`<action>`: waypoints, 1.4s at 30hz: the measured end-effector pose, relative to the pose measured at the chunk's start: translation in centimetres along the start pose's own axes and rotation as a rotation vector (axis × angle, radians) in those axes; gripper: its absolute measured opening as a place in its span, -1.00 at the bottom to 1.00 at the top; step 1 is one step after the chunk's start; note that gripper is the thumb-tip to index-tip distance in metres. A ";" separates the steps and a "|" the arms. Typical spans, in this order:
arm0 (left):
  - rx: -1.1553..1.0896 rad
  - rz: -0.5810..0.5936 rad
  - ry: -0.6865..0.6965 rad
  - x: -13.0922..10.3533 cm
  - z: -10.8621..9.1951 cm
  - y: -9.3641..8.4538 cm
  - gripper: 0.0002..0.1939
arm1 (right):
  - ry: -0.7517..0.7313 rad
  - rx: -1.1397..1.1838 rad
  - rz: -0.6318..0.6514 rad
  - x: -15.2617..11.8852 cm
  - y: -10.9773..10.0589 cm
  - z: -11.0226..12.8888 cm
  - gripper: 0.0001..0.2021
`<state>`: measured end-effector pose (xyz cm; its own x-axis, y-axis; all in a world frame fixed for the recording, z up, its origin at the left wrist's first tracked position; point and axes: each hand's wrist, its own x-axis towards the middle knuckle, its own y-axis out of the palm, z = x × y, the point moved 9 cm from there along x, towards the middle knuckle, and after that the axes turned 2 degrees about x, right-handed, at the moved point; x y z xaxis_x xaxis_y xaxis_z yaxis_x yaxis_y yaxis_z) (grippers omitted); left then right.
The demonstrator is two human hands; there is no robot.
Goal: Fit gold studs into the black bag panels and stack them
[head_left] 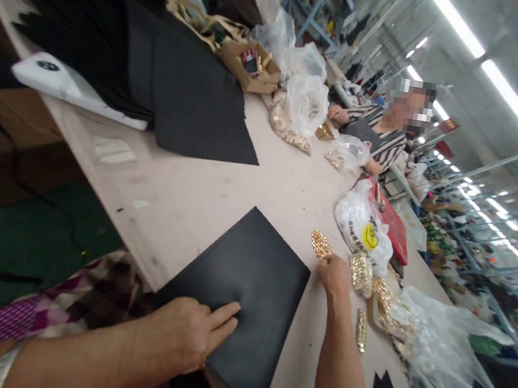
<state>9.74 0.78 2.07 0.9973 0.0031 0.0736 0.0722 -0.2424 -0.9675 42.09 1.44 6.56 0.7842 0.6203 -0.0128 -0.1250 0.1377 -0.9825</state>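
A black rectangular panel [249, 284] lies flat on the pale table [284, 188], its near edge at my body. My left hand [198, 332] rests on the panel, index and middle fingers stretched out over it, the others curled under. Beyond the panel's right corner, my right hand [334, 275] has its fingers pressed together at the edge of a small pile of gold-coloured pieces [320, 244]; whatever the fingertips hold is too small to make out. More gold pieces [361, 274] sit just right of that hand, and a narrow gold strip [362, 330] lies beside my right forearm.
Stacked black sheets [199, 102] and a white object [74, 86] occupy the left. Further back are a cardboard box [252, 68] and plastic bags [305, 103]. A person in a striped top [389, 146] is across the table. White bags [445, 348] and a red item [394, 225] lie right.
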 end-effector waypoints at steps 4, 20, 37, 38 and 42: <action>-0.016 -0.112 0.007 -0.5 0.0 0.0 -0.50 | -0.083 0.274 0.143 -6.3 1.7 2.2 -0.67; 0.048 -0.206 0.067 -0.8 -0.6 -2.7 -0.66 | -0.189 0.530 0.510 -17.1 6.2 9.5 -0.85; -0.011 -0.107 0.078 -0.6 -0.4 -2.2 -0.59 | 0.087 0.417 0.766 -15.4 8.2 9.8 -0.85; -0.025 -0.105 0.073 -0.6 -0.3 -2.2 -0.58 | 0.088 0.421 0.759 -15.3 8.1 9.8 -0.85; -0.138 -0.198 0.030 -0.9 0.4 -2.3 -0.61 | -0.005 0.368 0.527 -14.5 5.3 8.8 -0.78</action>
<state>8.63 1.76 4.15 0.9629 0.0350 0.2674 0.2610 -0.3707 -0.8913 24.69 0.00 3.15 0.5577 0.6809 -0.4748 -0.6941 0.0688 -0.7166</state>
